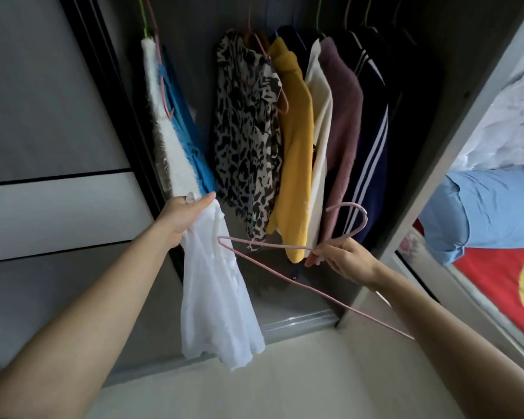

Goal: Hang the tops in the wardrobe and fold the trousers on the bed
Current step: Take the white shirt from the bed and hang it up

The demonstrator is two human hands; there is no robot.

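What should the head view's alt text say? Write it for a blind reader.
A person's left hand grips a white top while the right hand holds an empty pink hanger before an open wardrobe of hung tops.

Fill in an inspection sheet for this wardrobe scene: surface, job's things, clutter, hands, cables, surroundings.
Surface: bed at the right edge, red cover; blue cloth lies on it.
Job's things: white top not yet on the hanger; hung tops in the wardrobe.
Clutter: nothing seen.
Hands: left hand grips the white top at its upper end; right hand holds the hanger below its hook.
Cables: nothing seen.
Surroundings: grey door at left; pale floor below.
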